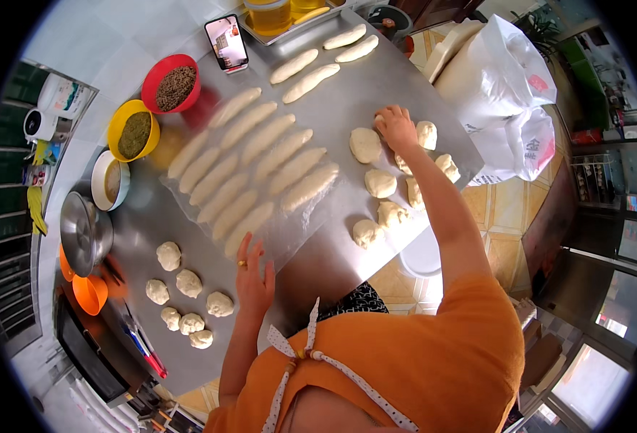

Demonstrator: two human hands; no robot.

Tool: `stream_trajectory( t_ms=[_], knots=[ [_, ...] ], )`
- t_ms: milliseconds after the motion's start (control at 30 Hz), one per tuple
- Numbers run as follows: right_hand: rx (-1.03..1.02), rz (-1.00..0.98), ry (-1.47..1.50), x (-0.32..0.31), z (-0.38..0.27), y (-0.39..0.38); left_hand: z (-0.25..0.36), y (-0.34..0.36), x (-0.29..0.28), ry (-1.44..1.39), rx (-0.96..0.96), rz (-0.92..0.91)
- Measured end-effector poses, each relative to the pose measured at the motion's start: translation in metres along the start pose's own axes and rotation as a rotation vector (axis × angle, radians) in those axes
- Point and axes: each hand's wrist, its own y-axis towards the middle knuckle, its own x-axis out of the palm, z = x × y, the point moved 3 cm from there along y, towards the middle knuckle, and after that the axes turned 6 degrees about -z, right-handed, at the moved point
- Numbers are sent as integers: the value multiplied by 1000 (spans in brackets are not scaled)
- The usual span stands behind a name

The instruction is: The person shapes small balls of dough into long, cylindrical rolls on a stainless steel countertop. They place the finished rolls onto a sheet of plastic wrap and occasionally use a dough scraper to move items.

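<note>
My right hand (396, 130) reaches to the right side of the metal table, its fingers curled over a piece of dough that they mostly hide. Around it lie several pale dough balls, among them a large one (365, 145) to its left and another (381, 183) nearer me. My left hand (255, 274) hovers by the near edge of a clear plastic sheet (289, 242), fingers apart, with nothing in it. Under the sheet lie several long dough rolls (268, 137) in two rows. Several smaller dough balls (188, 283) sit left of my left hand.
Uncovered dough rolls (311, 83) lie at the far end near a propped phone (227, 43). Along the left wall stand a red bowl (161, 65), a yellow bowl (116, 133), a white bowl (102, 180) and a metal bowl (80, 231). White sacks (488, 72) stand beyond the right edge.
</note>
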Motion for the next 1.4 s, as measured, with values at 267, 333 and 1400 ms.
stream_trajectory(
  t_ms=[267, 333, 1400],
  knots=[
    [-86, 313, 559, -75, -141, -126, 2, -55, -10, -91, 87, -74],
    [-340, 58, 397, -41, -182, -197, -1, -68, 4, -145, 96, -145],
    [-148, 213, 117, 107, -199, -284, -18, -51, 114, 13, 92, -293]
  ],
)
